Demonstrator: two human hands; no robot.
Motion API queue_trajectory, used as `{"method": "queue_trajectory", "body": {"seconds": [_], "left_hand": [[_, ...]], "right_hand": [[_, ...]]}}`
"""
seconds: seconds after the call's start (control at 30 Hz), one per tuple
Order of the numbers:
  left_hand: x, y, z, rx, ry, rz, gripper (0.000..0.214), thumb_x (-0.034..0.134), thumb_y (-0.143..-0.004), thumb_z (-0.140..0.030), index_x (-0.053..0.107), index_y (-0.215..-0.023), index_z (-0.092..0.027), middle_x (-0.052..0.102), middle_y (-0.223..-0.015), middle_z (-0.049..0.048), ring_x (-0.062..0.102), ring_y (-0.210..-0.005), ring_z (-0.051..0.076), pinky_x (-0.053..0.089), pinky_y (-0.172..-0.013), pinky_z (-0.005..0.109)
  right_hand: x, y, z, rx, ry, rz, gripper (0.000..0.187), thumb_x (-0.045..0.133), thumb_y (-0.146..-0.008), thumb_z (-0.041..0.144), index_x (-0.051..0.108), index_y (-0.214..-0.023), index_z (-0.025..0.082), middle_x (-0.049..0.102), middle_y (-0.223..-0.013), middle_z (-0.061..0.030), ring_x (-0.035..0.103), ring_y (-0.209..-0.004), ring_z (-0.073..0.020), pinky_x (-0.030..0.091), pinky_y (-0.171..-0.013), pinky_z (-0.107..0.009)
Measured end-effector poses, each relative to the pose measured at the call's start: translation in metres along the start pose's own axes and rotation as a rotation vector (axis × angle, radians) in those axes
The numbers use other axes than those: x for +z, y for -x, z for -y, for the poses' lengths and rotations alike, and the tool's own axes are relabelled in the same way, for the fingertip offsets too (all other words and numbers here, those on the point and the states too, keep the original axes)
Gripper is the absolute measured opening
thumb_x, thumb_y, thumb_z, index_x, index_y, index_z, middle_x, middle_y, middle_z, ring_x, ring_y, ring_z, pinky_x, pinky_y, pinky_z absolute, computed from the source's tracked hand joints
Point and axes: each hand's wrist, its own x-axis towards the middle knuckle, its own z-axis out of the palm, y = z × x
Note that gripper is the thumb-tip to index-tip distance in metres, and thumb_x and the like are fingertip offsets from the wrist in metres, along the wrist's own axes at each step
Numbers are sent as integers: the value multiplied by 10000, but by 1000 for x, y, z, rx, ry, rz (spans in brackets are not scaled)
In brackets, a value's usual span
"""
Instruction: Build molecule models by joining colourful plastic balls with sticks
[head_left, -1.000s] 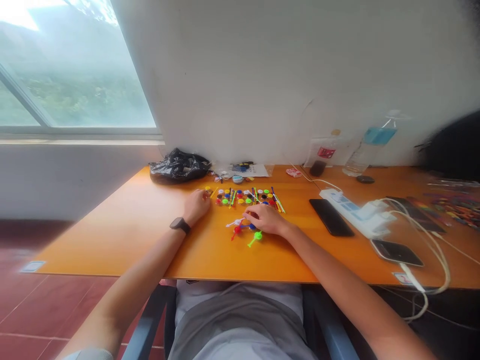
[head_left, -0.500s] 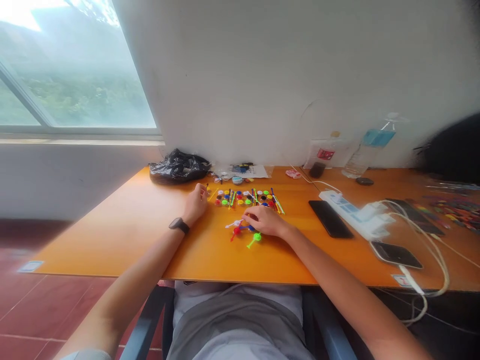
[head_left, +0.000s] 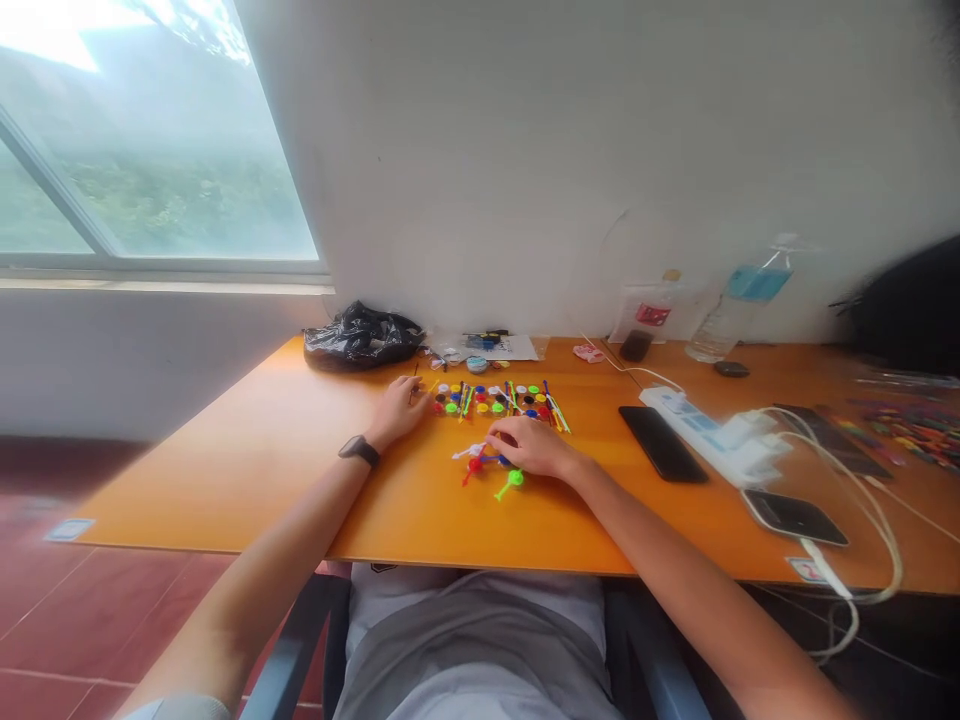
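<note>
My left hand (head_left: 399,412) is by the left end of the rows of parts, its fingers closed around a thin black stick (head_left: 414,384) that pokes up above them. A yellow stick (head_left: 433,386) lies at its fingertips. My right hand (head_left: 531,446) rests over a group of joined plastic sticks and round connectors, fingertips pinched at its upper end. That group shows a white stick (head_left: 466,453), a red connector (head_left: 475,465), a blue connector (head_left: 504,460) partly under the hand, and a green connector (head_left: 515,479) with a stick. The exact grip is partly hidden.
Rows of coloured round connectors (head_left: 482,397) and sticks (head_left: 556,408) lie beyond my hands. Behind are a black plastic bag (head_left: 364,336) and paper (head_left: 514,348). Right are a black phone (head_left: 661,444), a white power strip (head_left: 694,425) with cables, another phone (head_left: 796,516) and a bottle (head_left: 720,318).
My left hand has shifted slightly right and lowered, towards the yellow stick and the row of connectors. My right hand has stayed at the joined pieces. The view has moved a little.
</note>
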Motion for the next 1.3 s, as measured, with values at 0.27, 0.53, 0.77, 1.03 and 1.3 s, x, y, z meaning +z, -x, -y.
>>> {"method": "queue_trajectory", "body": {"seconds": [0.27,0.53,0.77,1.03,1.3], "left_hand": [[3,2,1,-4,14,-20,271,544,-946,-230,698,-1166,-196,689,-1176,113,673,-1064,254,519,-999,383],[2,2,-5,12,143,-136,252,551,-925,-151,699,-1128,-169,688,-1079,102,675,-973,229,548,-902,349],[-5,18,-48,304,281,-156,217,600,-1010,-259,695,-1197,-204,700,-1076,78,674,-948,202,558,-881,345],[2,34,-75,445,383,-37,209,626,-1012,-231,722,-1198,-216,712,-1061,85,667,-910,198,558,-800,331],[4,37,-79,504,371,-5,281,593,-1033,-233,730,-1278,-233,739,-1111,100,672,-1025,234,554,-964,426]], "right_hand": [[0,0,-2,-11,-9,-7,256,567,-1021,346,737,-903,194,731,-836,-37,601,-720,-154,325,-643,-269],[1,0,-2,-15,-10,-17,252,571,-1025,348,745,-929,193,732,-833,-36,605,-716,-153,328,-638,-271],[1,0,2,-44,-56,-31,263,563,-1030,335,741,-911,183,715,-821,-40,592,-713,-153,343,-643,-264],[8,-3,-5,-50,-102,-56,193,601,-1003,278,749,-934,176,725,-831,-39,597,-706,-144,351,-647,-248],[8,-3,-5,-36,-114,-55,210,589,-1000,274,753,-926,164,717,-806,-36,595,-697,-143,356,-641,-252]]}}
